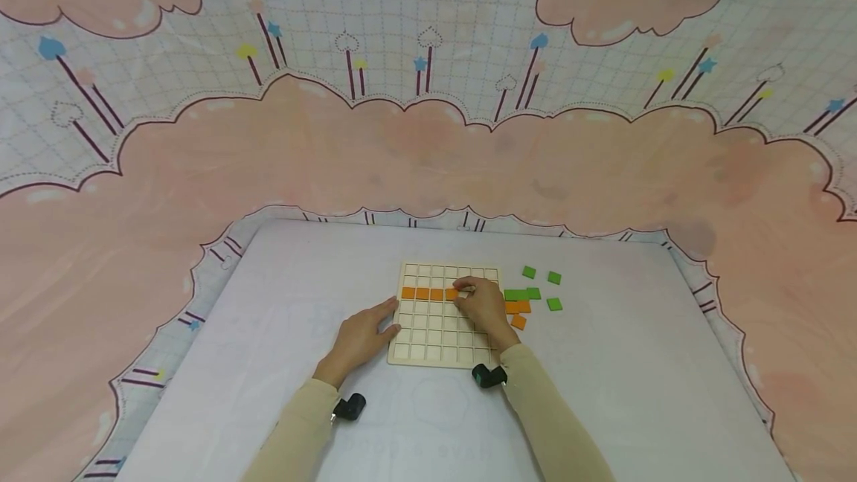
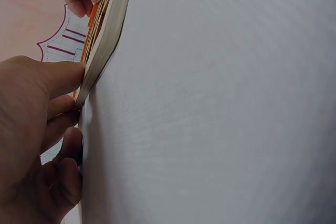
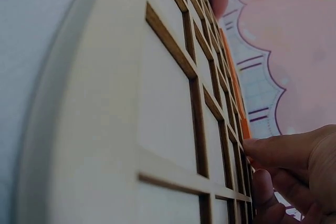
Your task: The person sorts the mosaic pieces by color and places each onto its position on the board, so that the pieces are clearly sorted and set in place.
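The wooden grid board (image 1: pixel 418 352) lies on the white table with a row of several orange tiles (image 1: pixel 422 294) in one of its upper rows. My left hand (image 1: pixel 358 337) touches the board's left edge with thumb and fingers; the left wrist view shows the thumb (image 2: pixel 65 77) against the board's side (image 2: pixel 107 38). Above the board, my right hand (image 1: pixel 483 307) has thumb and index finger at the right end of the orange row, pinching an orange tile (image 3: pixel 245 128) that they largely hide. In the right wrist view those fingers (image 3: pixel 283 150) meet at the grid surface.
Right of the board lie several green tiles (image 1: pixel 554 304) and a few loose orange tiles (image 1: pixel 518 322), partly beside my right wrist. A patterned cloth (image 1: pixel 415 162) with clouds hangs behind the table (image 1: pixel 321 259) and runs along its sides.
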`<state>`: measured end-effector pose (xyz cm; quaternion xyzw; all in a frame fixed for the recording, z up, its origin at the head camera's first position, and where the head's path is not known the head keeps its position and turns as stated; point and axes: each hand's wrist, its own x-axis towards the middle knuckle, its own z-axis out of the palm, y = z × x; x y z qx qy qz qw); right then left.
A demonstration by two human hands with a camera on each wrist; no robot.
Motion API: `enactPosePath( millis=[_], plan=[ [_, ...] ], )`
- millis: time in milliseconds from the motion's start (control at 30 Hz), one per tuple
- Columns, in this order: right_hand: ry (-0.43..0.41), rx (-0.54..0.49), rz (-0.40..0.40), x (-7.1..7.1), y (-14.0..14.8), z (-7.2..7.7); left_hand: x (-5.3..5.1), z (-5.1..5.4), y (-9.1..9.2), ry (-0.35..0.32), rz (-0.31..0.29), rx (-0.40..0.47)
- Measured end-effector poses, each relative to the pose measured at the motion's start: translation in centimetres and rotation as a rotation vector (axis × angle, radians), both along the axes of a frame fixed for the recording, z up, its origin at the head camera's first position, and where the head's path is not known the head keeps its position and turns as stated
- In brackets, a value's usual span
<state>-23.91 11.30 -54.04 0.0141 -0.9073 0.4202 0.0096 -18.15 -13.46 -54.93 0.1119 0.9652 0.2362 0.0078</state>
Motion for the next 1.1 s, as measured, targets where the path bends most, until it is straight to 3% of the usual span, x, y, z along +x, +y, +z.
enactPosePath(
  millis=[867,1100],
  plan=[
    [0.018,0.01,-0.013,0.5,0.2,0.0,-0.1,-0.2,-0.1,-0.006,0.002,0.004],
    [0.002,-0.073,0.001,0.9,0.4,-0.3,0.0,-0.2,-0.4,-0.006,-0.001,0.017]
  ],
)
